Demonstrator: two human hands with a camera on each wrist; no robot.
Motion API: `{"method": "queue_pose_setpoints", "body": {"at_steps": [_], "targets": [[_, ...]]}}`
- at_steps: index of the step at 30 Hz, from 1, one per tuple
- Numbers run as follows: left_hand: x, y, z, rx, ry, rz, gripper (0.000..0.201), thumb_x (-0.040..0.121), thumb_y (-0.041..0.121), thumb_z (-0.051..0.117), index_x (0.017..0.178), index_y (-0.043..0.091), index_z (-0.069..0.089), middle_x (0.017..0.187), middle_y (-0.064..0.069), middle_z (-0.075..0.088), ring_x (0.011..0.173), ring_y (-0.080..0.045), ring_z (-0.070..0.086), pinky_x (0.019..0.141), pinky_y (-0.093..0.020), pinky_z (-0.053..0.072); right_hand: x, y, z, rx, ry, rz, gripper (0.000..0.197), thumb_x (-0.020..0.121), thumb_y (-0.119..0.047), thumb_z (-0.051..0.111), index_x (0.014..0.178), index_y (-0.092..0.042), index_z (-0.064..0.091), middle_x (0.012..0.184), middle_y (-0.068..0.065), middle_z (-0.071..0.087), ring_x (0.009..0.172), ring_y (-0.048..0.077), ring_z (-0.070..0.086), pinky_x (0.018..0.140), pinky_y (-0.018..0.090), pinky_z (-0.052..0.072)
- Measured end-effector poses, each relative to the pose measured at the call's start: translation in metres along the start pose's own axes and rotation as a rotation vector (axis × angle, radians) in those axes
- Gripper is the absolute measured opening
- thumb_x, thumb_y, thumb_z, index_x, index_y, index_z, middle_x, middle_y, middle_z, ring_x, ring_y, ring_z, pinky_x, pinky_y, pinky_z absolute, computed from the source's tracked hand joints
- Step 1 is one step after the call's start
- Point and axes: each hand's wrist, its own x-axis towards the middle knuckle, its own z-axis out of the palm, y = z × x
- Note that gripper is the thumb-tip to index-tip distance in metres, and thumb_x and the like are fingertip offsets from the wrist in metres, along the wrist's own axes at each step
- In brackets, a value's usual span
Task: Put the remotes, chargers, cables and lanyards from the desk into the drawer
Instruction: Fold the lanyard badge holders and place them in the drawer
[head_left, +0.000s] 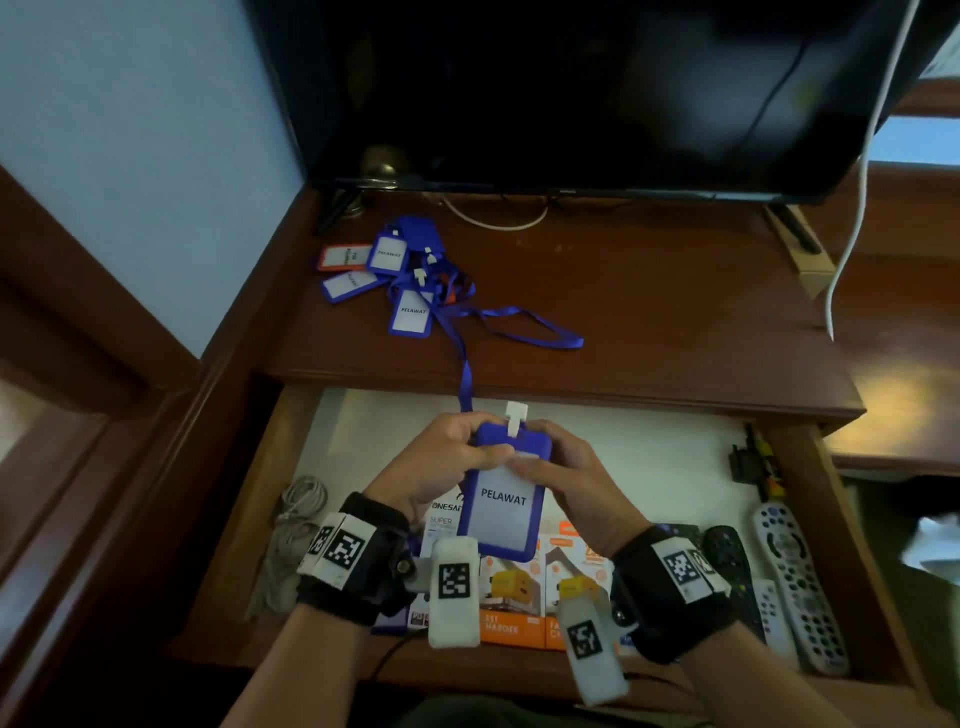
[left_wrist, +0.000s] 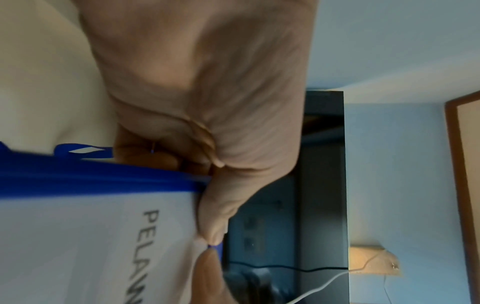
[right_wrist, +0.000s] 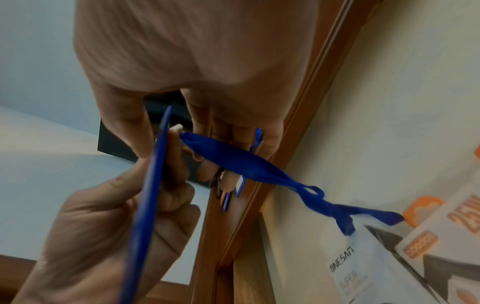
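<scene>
Both hands hold one blue badge (head_left: 501, 499) over the open drawer (head_left: 649, 452), the left hand (head_left: 441, 462) and the right hand (head_left: 576, 483) each pinching its upper edge with curled fingers. Held up like this, it hangs clear of the drawer's contents, probably so its strap (head_left: 466, 379) can be gathered before it goes in. The strap runs back up over the drawer's edge onto the surface (head_left: 649, 312), where it joins a tangle of other lanyards (head_left: 400, 270); that tangle may drag along if the badge is pulled. Already in the drawer are charger boxes (head_left: 519, 597) below the badge, remotes (head_left: 795, 577) at the right, and a coiled cable (head_left: 296, 519) at the left. A screen (head_left: 571, 93) stands at the back of the surface, well clear.
</scene>
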Motion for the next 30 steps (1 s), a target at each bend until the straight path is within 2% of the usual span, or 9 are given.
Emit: {"method": "queue_pose_setpoints", "body": {"at_steps": [5, 8, 11, 14, 17, 22, 24, 26, 30], "targets": [[0.000, -0.002, 0.002, -0.188, 0.213, 0.072, 0.017, 0.091, 0.002, 0.058, 0.096, 0.016, 0.066, 0.086, -0.006, 0.070, 0.078, -0.020, 0.065, 0.075, -0.035, 0.055, 0.001, 0.003, 0.012, -0.001, 0.035, 0.037, 0.030, 0.086, -0.007, 0.065, 0.116, -0.008, 0.059, 0.109, 0.013, 0.068, 0.096, 0.024, 0.066, 0.084, 0.038, 0.055], [0.000, -0.006, 0.001, -0.267, 0.329, 0.070, 0.015, 0.092, 0.004, 0.057, 0.095, 0.017, 0.066, 0.089, -0.009, 0.068, 0.081, -0.023, 0.062, 0.078, -0.040, 0.053, 0.001, 0.002, 0.015, -0.076, 0.072, 0.027, 0.014, 0.090, -0.008, 0.061, 0.104, -0.003, 0.059, 0.095, 0.009, 0.068, 0.084, 0.016, 0.066, 0.071, 0.025, 0.054], [-0.001, -0.012, -0.001, -0.275, 0.377, 0.019, 0.011, 0.090, 0.006, 0.059, 0.093, 0.015, 0.065, 0.082, -0.004, 0.066, 0.073, -0.017, 0.058, 0.066, -0.028, 0.048, 0.000, 0.000, 0.015, -0.166, 0.075, 0.014, 0.007, 0.092, -0.013, 0.060, 0.088, -0.008, 0.058, 0.082, 0.003, 0.064, 0.075, 0.015, 0.063, 0.062, 0.022, 0.048], [-0.002, -0.017, -0.004, -0.262, 0.382, -0.045, 0.016, 0.085, 0.009, 0.066, 0.100, 0.014, 0.064, 0.083, 0.000, 0.063, 0.074, -0.015, 0.052, 0.068, -0.027, 0.038, -0.002, -0.004, 0.012, -0.247, 0.064, -0.014, 0.012, 0.093, -0.014, 0.059, 0.082, -0.009, 0.059, 0.080, 0.005, 0.062, 0.071, 0.013, 0.059, 0.060, 0.020, 0.044], [-0.004, -0.017, -0.006, -0.275, 0.373, -0.091, 0.027, 0.081, 0.010, 0.071, 0.105, 0.019, 0.060, 0.089, -0.001, 0.067, 0.076, -0.015, 0.055, 0.070, -0.030, 0.036, -0.005, -0.004, 0.009, -0.261, 0.067, -0.027, 0.015, 0.094, -0.013, 0.058, 0.081, -0.005, 0.059, 0.077, 0.002, 0.061, 0.067, 0.008, 0.058, 0.056, 0.016, 0.043], [-0.007, -0.011, -0.007, -0.255, 0.310, -0.076, 0.045, 0.082, 0.007, 0.069, 0.121, 0.027, 0.059, 0.106, -0.004, 0.064, 0.086, -0.016, 0.061, 0.071, -0.025, 0.040, -0.010, 0.001, 0.010, -0.208, 0.056, 0.064, 0.021, 0.093, -0.020, 0.059, 0.094, 0.000, 0.065, 0.081, 0.008, 0.069, 0.072, 0.019, 0.065, 0.061, 0.025, 0.049], [-0.010, -0.012, -0.008, -0.193, 0.274, -0.084, 0.042, 0.083, 0.006, 0.067, 0.120, 0.025, 0.061, 0.107, 0.000, 0.063, 0.091, -0.015, 0.060, 0.071, -0.026, 0.040, -0.010, 0.003, 0.009, -0.200, 0.048, 0.089, 0.024, 0.091, -0.023, 0.063, 0.094, 0.001, 0.066, 0.086, 0.020, 0.068, 0.074, 0.030, 0.061, 0.063, 0.034, 0.045], [-0.013, -0.014, -0.011, -0.161, 0.236, -0.093, 0.037, 0.083, 0.006, 0.067, 0.115, 0.023, 0.063, 0.109, -0.001, 0.063, 0.093, -0.016, 0.061, 0.074, -0.026, 0.045, -0.011, 0.001, 0.008, -0.187, 0.032, 0.096, 0.026, 0.089, -0.020, 0.064, 0.093, 0.006, 0.065, 0.086, 0.026, 0.065, 0.075, 0.033, 0.059, 0.062, 0.033, 0.043], [-0.016, -0.020, -0.019, -0.175, 0.151, -0.124, 0.032, 0.080, 0.003, 0.070, 0.109, 0.014, 0.067, 0.109, -0.012, 0.069, 0.099, -0.028, 0.066, 0.087, -0.038, 0.054, -0.012, -0.004, 0.004, -0.267, -0.036, 0.124, 0.020, 0.091, -0.018, 0.061, 0.089, 0.001, 0.066, 0.078, 0.011, 0.069, 0.070, 0.025, 0.065, 0.057, 0.027, 0.044]]}}
